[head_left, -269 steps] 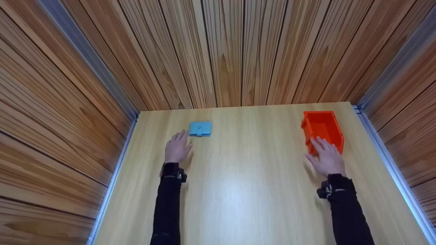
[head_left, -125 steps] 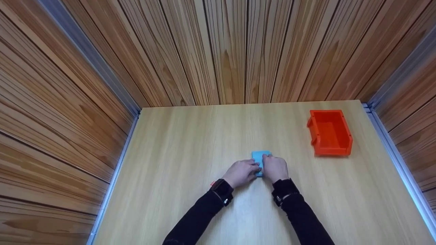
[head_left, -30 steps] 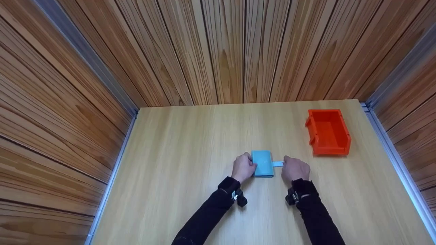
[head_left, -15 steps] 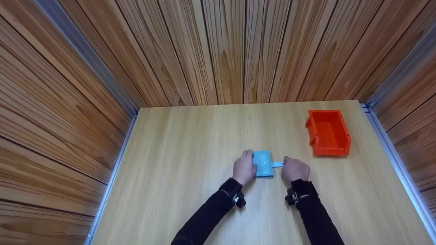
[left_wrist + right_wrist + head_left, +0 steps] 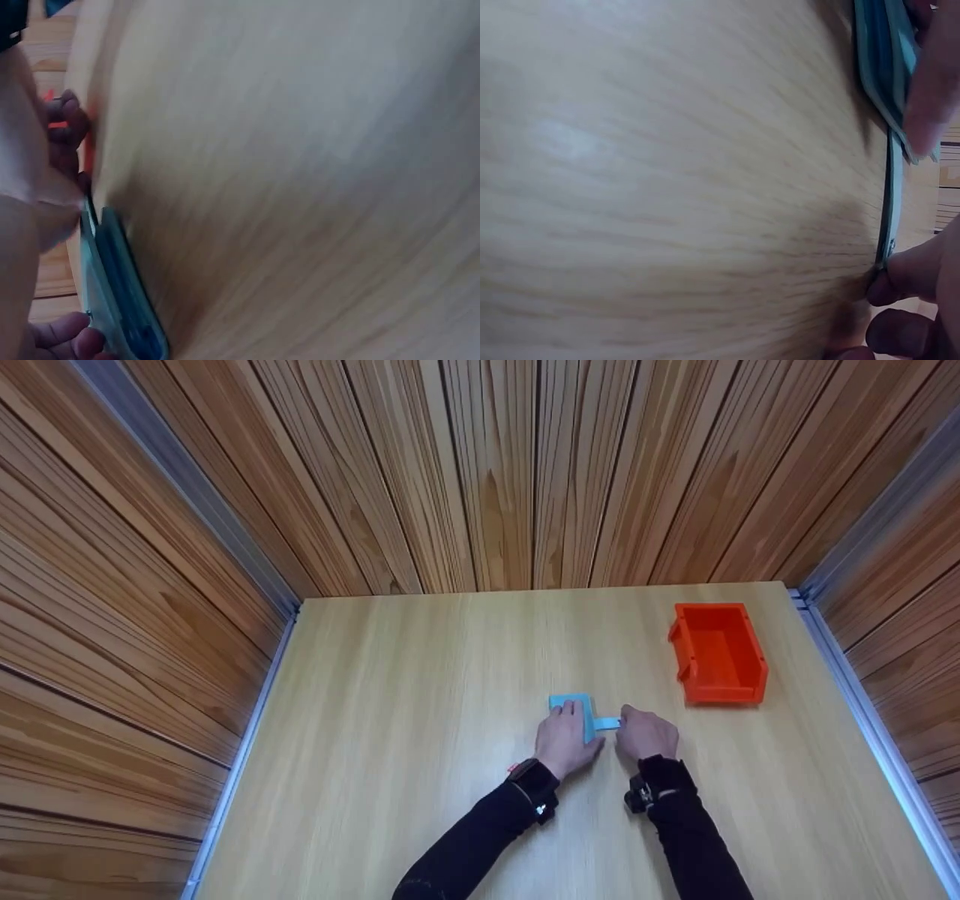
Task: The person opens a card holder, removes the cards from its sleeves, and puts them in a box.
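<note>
A light blue wallet (image 5: 589,725) lies on the wooden table, its closing strap (image 5: 606,723) drawn out to the right. My left hand (image 5: 562,739) rests over the wallet's cover, fingers spread toward the far edge and thumb at the right edge by the strap. In the left wrist view, the wallet (image 5: 112,277) shows its layered lower edge with a narrow gap between the covers. My right hand (image 5: 647,733) pinches the strap's free end; the right wrist view shows a metal snap on the strap (image 5: 890,202) just beside the thumb.
An orange open-front bin (image 5: 718,654) stands at the table's far right. Wood-panelled walls (image 5: 495,480) rise behind and on both sides, with metal rails along the table's (image 5: 390,675) side edges.
My hands first lay apart; the wallet then came from the far left to the middle. The strap was pulled out rightward. Just now my left hand shifted from the left edge onto the cover.
</note>
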A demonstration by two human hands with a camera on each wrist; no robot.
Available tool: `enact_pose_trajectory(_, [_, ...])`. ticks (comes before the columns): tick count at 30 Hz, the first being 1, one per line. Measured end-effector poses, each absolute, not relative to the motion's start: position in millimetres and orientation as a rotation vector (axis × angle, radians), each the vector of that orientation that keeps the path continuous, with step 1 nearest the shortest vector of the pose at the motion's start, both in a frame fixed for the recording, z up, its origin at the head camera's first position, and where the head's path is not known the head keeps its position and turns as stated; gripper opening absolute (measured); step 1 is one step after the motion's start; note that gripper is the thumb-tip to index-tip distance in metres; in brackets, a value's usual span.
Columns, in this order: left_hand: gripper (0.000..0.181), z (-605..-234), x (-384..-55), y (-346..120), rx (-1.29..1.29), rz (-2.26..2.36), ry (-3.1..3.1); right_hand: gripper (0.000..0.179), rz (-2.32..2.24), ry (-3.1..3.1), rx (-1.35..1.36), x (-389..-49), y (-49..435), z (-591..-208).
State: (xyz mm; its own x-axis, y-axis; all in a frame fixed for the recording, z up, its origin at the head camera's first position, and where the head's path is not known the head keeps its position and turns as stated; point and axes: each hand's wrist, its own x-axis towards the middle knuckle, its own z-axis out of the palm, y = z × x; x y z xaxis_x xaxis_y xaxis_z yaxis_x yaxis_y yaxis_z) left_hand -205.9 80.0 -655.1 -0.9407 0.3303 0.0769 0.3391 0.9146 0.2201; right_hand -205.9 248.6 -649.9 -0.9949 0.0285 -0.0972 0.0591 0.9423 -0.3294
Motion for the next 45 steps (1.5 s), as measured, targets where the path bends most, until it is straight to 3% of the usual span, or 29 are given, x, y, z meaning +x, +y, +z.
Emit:
enact_pose_trajectory(17, [0.055, -655.1, -204.8, 78.8, -0.503, -0.437, -3.018, 0.012, -0.523, 2.953, 0.097, -205.7, 248.0, -645.3])
enact_pose_trajectory(38, [0.075, -644.1, -200.8, 43.7, -0.402, -0.902, -3.072, 0.014, -0.500, 2.914, 0.079, -208.7, 248.7, -649.6])
enact_pose_trajectory(45, [0.072, -642.4, -200.1, 31.8, -0.396, -0.981, -3.043, 0.013, -0.488, 2.902, 0.076, -208.8, 250.3, -648.4])
